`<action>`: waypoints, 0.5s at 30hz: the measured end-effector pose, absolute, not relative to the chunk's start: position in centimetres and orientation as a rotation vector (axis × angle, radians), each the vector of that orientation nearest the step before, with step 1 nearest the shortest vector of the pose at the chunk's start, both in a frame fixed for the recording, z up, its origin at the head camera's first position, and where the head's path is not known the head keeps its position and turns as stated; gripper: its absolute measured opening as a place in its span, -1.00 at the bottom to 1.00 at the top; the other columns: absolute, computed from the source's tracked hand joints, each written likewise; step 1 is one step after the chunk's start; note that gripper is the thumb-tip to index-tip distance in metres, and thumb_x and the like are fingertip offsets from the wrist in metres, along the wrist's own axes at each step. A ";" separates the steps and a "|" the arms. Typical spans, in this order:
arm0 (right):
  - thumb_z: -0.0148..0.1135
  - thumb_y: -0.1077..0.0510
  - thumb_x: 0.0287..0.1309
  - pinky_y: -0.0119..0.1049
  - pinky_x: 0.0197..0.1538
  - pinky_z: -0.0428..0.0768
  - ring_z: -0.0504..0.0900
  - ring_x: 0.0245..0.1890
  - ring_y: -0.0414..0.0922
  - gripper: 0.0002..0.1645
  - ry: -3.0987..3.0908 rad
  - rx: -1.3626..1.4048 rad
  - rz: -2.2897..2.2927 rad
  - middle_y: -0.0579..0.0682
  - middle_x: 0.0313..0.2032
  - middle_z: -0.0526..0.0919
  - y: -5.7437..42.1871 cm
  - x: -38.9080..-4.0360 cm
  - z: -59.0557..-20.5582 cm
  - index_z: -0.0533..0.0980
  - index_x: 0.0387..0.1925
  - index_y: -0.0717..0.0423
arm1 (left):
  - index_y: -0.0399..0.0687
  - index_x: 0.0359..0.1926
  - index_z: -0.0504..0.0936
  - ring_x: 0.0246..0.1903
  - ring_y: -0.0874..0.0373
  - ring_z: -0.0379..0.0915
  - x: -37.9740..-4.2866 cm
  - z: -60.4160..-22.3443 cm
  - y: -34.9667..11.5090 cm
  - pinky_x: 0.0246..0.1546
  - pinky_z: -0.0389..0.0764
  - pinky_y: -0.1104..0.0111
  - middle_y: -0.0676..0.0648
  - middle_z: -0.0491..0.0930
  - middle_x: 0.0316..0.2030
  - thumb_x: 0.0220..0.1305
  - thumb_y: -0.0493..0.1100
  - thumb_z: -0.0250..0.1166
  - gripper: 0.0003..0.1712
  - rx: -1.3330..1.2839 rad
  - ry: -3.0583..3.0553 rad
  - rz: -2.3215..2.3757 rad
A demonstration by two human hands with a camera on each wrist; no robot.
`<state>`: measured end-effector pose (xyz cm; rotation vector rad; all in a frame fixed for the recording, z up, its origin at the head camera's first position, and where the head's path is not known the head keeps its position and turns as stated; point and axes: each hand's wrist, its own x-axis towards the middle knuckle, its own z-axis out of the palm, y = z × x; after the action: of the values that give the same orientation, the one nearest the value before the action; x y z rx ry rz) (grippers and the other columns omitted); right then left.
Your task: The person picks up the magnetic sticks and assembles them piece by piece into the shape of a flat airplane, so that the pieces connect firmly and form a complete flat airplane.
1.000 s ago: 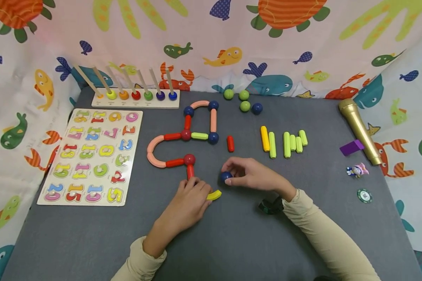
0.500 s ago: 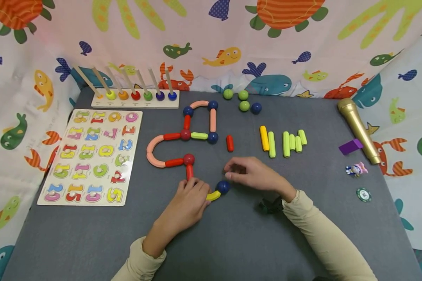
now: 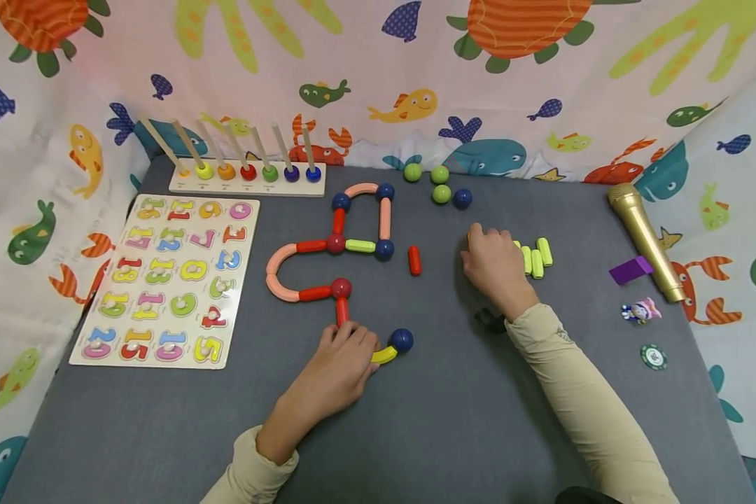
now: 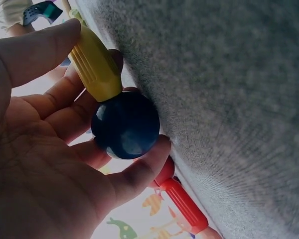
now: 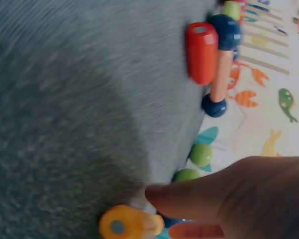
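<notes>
My left hand [image 3: 337,364] grips a yellow curved stick [image 3: 386,355], with thumb and fingers about it. A dark blue ball [image 4: 125,125] at one end of the stick lies among those fingers in the left wrist view. At the right end in the head view sits another dark blue ball [image 3: 401,340]. The hand covers where the stick meets a red stick [image 3: 342,310] of the chain. My right hand [image 3: 498,269] is over the loose sticks at right. Its thumb is close beside an orange-yellow stick [image 5: 124,224] in the right wrist view; whether it grips it is unclear.
A loose red stick [image 3: 414,260] lies between the hands. Several light green sticks [image 3: 537,262] lie right of the right hand. Green balls [image 3: 441,194] and a blue ball [image 3: 463,199] are behind. A number puzzle board [image 3: 164,280] and peg stand [image 3: 246,183] stand left; a gold microphone [image 3: 645,241] lies right.
My right hand set the dark blue ball at the right end of the yellow curved stick, let go, and moved up and right to the loose sticks. My left hand stayed put.
</notes>
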<state>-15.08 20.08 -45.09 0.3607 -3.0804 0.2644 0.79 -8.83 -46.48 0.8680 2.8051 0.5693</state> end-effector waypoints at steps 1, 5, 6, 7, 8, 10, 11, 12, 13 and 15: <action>0.32 0.27 0.35 0.28 -0.37 0.62 0.61 -0.38 0.39 -0.76 -3.086 0.359 0.261 0.39 -0.40 0.57 20.0 -15.0 -45.2 0.44 -0.18 0.39 | -0.10 0.02 0.64 0.12 -0.10 0.44 0.8 -46.5 -8.8 0.22 0.43 -0.17 -0.08 0.63 -0.03 0.42 -0.12 0.48 -0.73 0.871 2.804 0.571; 0.22 0.30 0.37 0.20 -0.38 0.63 0.64 -0.42 0.32 -0.74 -3.147 0.359 0.424 0.37 -0.37 0.59 20.2 -14.9 -45.2 0.42 -0.02 0.41 | -0.10 0.00 0.64 0.11 -0.10 0.44 0.8 -46.6 -8.8 0.22 0.43 -0.17 -0.08 0.63 -0.04 0.42 -0.12 0.48 -0.74 0.884 2.807 0.579; 0.22 0.29 0.38 0.15 -0.38 0.63 0.65 -0.44 0.27 -0.71 -3.171 0.353 0.528 0.33 -0.37 0.60 20.3 -14.8 -45.1 0.41 0.02 0.40 | -0.10 0.00 0.64 0.11 -0.10 0.45 0.9 -46.6 -8.8 0.21 0.44 -0.17 -0.08 0.63 -0.05 0.42 -0.13 0.48 -0.74 0.889 2.808 0.584; 0.23 0.28 0.40 0.09 -0.38 0.63 0.64 -0.45 0.21 -0.69 -3.194 0.345 0.663 0.30 -0.35 0.60 20.4 -14.6 -45.0 0.40 0.05 0.39 | -0.10 -0.01 0.64 0.10 -0.10 0.45 0.9 -46.6 -8.8 0.21 0.44 -0.17 -0.08 0.63 -0.05 0.42 -0.13 0.48 -0.74 0.895 2.810 0.586; 0.25 0.26 0.41 0.03 -0.38 0.62 0.62 -0.46 0.16 -0.68 -3.213 0.332 0.836 0.26 -0.34 0.60 20.3 -14.3 -44.8 0.40 0.06 0.36 | -0.09 -0.01 0.63 0.10 -0.10 0.45 0.9 -46.6 -8.8 0.21 0.44 -0.17 -0.08 0.63 -0.05 0.42 -0.13 0.49 -0.74 0.903 2.813 0.586; 0.31 0.22 0.42 -0.08 -0.38 0.61 0.60 -0.47 0.06 -0.68 -3.218 0.316 1.217 0.19 -0.34 0.61 19.9 -13.5 -44.6 0.42 0.03 0.32 | -0.08 -0.02 0.63 0.09 -0.10 0.46 0.9 -46.7 -8.9 0.20 0.46 -0.16 -0.09 0.63 -0.06 0.41 -0.13 0.50 -0.74 0.927 2.825 0.579; 0.33 0.20 0.42 -0.12 -0.40 0.61 0.60 -0.49 0.04 -0.70 -3.208 0.321 1.401 0.17 -0.36 0.62 19.6 -13.0 -44.5 0.43 -0.02 0.30 | -0.08 -0.03 0.63 0.09 -0.10 0.46 0.9 -46.7 -8.9 0.19 0.46 -0.15 -0.09 0.63 -0.06 0.40 -0.13 0.50 -0.74 0.940 2.832 0.575; 0.35 0.19 0.43 -0.14 -0.41 0.63 0.61 -0.51 0.02 -0.73 -3.193 0.334 1.570 0.16 -0.38 0.63 19.2 -12.4 -44.6 0.45 -0.08 0.29 | -0.08 -0.04 0.63 0.08 -0.10 0.46 1.0 -46.7 -9.0 0.19 0.47 -0.15 -0.09 0.63 -0.06 0.39 -0.13 0.51 -0.74 0.952 2.840 0.568; 0.36 0.18 0.43 -0.15 -0.41 0.64 0.62 -0.51 0.02 -0.75 -3.179 0.353 1.715 0.15 -0.40 0.64 18.7 -11.9 -44.6 0.47 -0.14 0.27 | -0.07 -0.05 0.62 0.08 -0.10 0.46 1.0 -46.6 -9.0 0.19 0.47 -0.15 -0.09 0.62 -0.07 0.38 -0.13 0.52 -0.73 0.963 2.847 0.561; 0.37 0.17 0.44 -0.14 -0.40 0.68 0.66 -0.53 0.01 -0.76 -3.153 0.417 1.918 0.15 -0.44 0.66 17.7 -10.7 -44.8 0.49 -0.24 0.25 | -0.07 -0.06 0.62 0.07 -0.10 0.46 1.0 -46.6 -9.0 0.18 0.48 -0.13 -0.09 0.62 -0.08 0.37 -0.13 0.52 -0.73 0.981 2.859 0.551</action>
<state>-10.72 17.74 -44.79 0.4173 -3.1533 1.9177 0.96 -9.04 -46.60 0.9813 2.8586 0.5513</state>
